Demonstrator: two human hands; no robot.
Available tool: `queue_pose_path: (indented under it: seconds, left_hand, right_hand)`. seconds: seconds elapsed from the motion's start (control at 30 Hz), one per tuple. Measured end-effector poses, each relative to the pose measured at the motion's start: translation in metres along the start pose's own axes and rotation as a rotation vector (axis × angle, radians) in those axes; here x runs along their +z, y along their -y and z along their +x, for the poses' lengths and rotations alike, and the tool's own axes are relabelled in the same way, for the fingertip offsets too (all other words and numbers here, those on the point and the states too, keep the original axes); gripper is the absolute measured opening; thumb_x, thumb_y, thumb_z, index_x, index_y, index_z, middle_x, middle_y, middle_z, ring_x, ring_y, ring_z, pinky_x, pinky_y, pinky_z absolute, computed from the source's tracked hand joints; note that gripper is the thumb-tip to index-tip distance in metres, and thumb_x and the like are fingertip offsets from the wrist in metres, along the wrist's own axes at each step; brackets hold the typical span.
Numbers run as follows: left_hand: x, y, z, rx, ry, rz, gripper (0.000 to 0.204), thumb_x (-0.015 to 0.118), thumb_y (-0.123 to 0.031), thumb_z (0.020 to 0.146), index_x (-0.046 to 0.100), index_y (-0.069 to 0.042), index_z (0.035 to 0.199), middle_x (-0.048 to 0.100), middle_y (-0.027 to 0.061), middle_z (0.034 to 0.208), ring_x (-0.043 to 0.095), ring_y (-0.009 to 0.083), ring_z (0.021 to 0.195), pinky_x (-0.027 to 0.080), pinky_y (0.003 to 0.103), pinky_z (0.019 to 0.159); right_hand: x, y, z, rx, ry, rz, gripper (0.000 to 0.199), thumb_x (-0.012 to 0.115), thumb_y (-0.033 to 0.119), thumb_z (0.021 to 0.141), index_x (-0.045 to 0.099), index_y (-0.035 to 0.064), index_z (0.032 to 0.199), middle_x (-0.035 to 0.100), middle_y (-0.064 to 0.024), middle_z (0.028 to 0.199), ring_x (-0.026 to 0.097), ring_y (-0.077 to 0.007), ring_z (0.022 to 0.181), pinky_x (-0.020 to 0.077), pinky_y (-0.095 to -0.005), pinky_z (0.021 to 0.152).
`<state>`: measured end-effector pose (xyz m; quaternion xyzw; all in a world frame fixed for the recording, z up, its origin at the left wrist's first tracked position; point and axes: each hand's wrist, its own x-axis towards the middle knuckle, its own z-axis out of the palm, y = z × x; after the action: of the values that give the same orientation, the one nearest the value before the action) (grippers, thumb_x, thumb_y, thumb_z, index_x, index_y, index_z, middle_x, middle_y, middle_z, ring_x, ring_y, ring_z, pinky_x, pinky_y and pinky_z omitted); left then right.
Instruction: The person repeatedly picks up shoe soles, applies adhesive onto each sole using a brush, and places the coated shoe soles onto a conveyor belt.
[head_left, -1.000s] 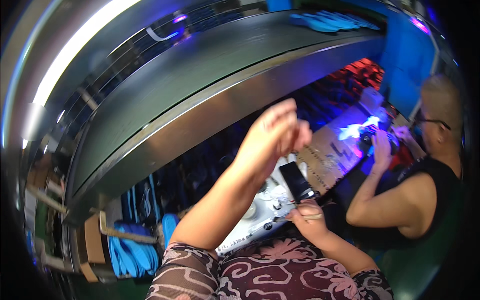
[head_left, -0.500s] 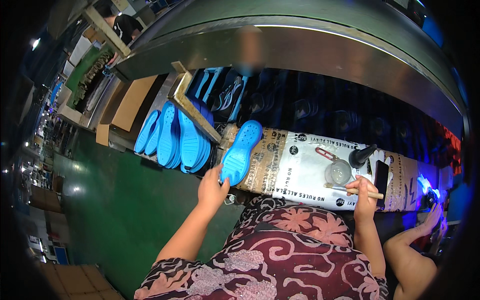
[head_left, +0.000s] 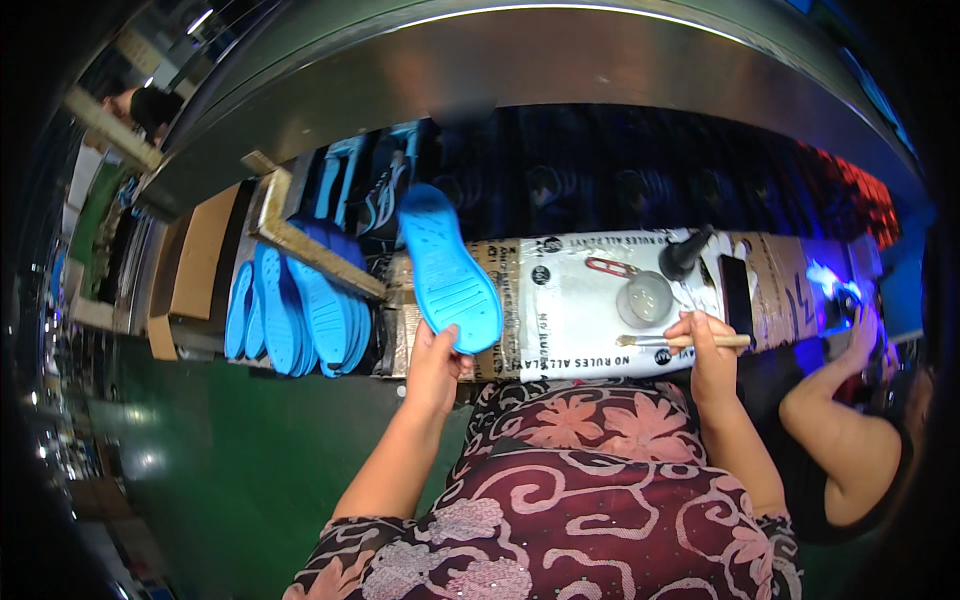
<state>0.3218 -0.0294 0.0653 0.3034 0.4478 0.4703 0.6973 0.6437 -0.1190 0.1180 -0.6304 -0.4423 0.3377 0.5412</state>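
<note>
My left hand (head_left: 436, 366) grips the near end of a blue shoe sole (head_left: 452, 272), thumb on top. The sole is tilted up over the left part of the covered work surface (head_left: 545, 345). Between the fingers of my right hand (head_left: 708, 352) is a brush (head_left: 660, 341) with a wooden handle, its bristles pointing left. Just beyond the bristles stands a translucent cup (head_left: 645, 299). A red-handled tool (head_left: 612, 266) lies behind the cup. Beside it are a black cone-shaped bottle (head_left: 687, 252) and a dark phone (head_left: 735, 290).
Several blue soles (head_left: 320, 310) stand in rows at the left, behind a wooden bar (head_left: 318, 252). A brown carton (head_left: 205, 265) is farther left. Dark shoes sit under the metal ledge (head_left: 480, 70). At the right, a co-worker's arm (head_left: 835, 390) reaches toward a blue-violet light (head_left: 828, 285).
The blue sole has been lifted off the surface and tilted up in my left hand. My right hand still holds the brush. The whole view has shifted.
</note>
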Motion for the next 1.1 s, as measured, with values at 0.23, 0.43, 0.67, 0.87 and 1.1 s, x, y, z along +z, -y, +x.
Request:
queue_pose_path:
  seconds: [0.23, 0.43, 0.67, 0.87, 1.1]
  left_hand:
    - [0.062, 0.01, -0.025, 0.114, 0.127, 0.386, 0.048, 0.062, -0.008, 0.086, 0.039, 0.001, 0.127, 0.058, 0.012, 0.108, 0.061, 0.0168, 0.09, 0.053, 0.031, 0.074]
    - [0.099, 0.01, -0.029, 0.316, 0.188, 0.506, 0.044, 0.064, -0.008, 0.084, 0.044, 0.005, 0.122, 0.059, 0.0147, 0.112, 0.059, 0.0198, 0.1, 0.045, 0.033, 0.091]
    - [0.111, 0.01, -0.032, 0.474, 0.187, 0.572, 0.039, 0.064, -0.003, 0.079, 0.051, 0.006, 0.115, 0.064, 0.0148, 0.101, 0.063, 0.0208, 0.09, 0.048, 0.032, 0.085]
    - [0.111, 0.005, -0.032, 0.537, 0.194, 0.63, 0.037, 0.064, -0.003, 0.078, 0.053, 0.006, 0.112, 0.064, 0.0144, 0.101, 0.063, 0.0202, 0.09, 0.048, 0.032, 0.084]
    - [0.112, 0.01, -0.031, 0.559, 0.173, 0.636, 0.036, 0.065, -0.003, 0.078, 0.053, 0.005, 0.111, 0.065, 0.0134, 0.098, 0.063, 0.0199, 0.088, 0.049, 0.031, 0.082]
  right_hand:
    - [-0.008, 0.027, 0.003, -0.258, 0.102, -0.072, 0.035, 0.049, 0.019, 0.096, 0.068, 0.0005, 0.074, 0.065, -0.005, 0.066, 0.056, -0.0137, 0.062, 0.0445, -0.0336, 0.084]
    - [-0.003, 0.039, 0.0, -0.511, 0.178, -0.189, 0.025, 0.057, 0.017, 0.089, 0.068, 0.0065, 0.07, 0.062, -0.0041, 0.064, 0.057, -0.0214, 0.066, 0.0401, -0.0378, 0.087]
    - [0.001, 0.032, -0.004, -0.599, 0.182, -0.305, 0.018, 0.061, 0.016, 0.085, 0.068, 0.0081, 0.069, 0.058, -0.0033, 0.061, 0.055, -0.0227, 0.064, 0.0402, -0.0372, 0.085]
    - [-0.007, 0.032, -0.002, -0.59, 0.148, -0.394, 0.018, 0.061, 0.014, 0.084, 0.067, 0.0085, 0.068, 0.057, -0.0035, 0.061, 0.055, -0.0227, 0.064, 0.0405, -0.0367, 0.085]
    - [-0.003, 0.03, 0.0, -0.63, 0.169, -0.304, 0.016, 0.064, 0.017, 0.082, 0.066, 0.0079, 0.069, 0.058, -0.0035, 0.062, 0.056, -0.0221, 0.063, 0.0414, -0.0372, 0.084]
